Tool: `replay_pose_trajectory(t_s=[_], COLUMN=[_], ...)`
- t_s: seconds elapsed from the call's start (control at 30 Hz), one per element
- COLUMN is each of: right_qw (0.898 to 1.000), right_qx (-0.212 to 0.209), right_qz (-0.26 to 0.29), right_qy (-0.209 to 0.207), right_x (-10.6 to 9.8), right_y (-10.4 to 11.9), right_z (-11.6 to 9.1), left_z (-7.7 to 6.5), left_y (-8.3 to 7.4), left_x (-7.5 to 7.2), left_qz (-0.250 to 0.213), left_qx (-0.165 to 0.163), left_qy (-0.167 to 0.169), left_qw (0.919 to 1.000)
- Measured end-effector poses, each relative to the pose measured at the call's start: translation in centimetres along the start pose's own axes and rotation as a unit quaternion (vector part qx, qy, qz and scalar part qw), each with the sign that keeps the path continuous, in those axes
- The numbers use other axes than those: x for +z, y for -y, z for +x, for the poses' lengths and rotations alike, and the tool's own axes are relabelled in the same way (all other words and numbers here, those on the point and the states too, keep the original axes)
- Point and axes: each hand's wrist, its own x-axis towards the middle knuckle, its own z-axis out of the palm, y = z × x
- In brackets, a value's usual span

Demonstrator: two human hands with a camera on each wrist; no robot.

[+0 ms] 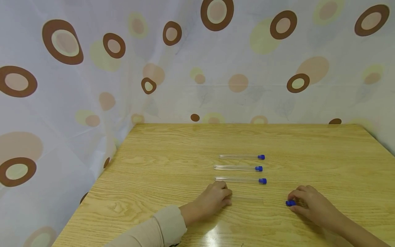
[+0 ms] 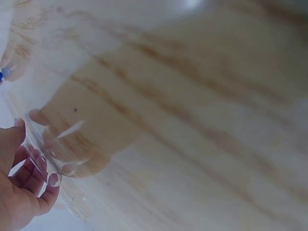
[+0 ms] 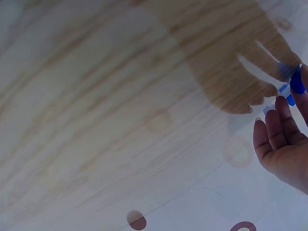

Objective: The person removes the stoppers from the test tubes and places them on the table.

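My left hand point(image 1: 213, 199) holds a clear test tube point(image 1: 247, 198) by its closed left end, low over the wooden table. The tube's right end points toward my right hand point(image 1: 314, 206) and bears no cap. Thumb and fingers of that right hand pinch a blue cap point(image 1: 290, 203), apart from the tube. In the left wrist view the fingers curl round the tube point(image 2: 41, 147). The blue cap point(image 3: 297, 83) shows between the fingertips at the right edge of the right wrist view.
Beyond my hands lie three clear tubes with blue caps, roughly parallel: a far one point(image 1: 237, 156), a middle one point(image 1: 234, 167) and a near one point(image 1: 237, 179). The wooden table point(image 1: 172, 144) meets a patterned curtain point(image 1: 185, 68) at the back and left.
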Motion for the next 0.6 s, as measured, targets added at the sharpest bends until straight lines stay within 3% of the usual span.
replay_pose_trajectory(t_s=[0.4, 0.6], right_qw=[1.000, 0.999], right_qx=[0.001, 0.001], right_qz=[0.008, 0.023], right_qy=[-0.005, -0.025], right_x=[-0.03, -0.08], right_y=[0.07, 0.17], right_z=[-0.03, -0.02], left_z=[-0.23, -0.23], left_y=[0.51, 0.88], left_x=[-0.18, -0.38], left_qz=[-0.046, -0.024], left_qx=[0.004, 0.010], left_qy=[-0.011, -0.050], left_qw=[0.9989, 0.9984])
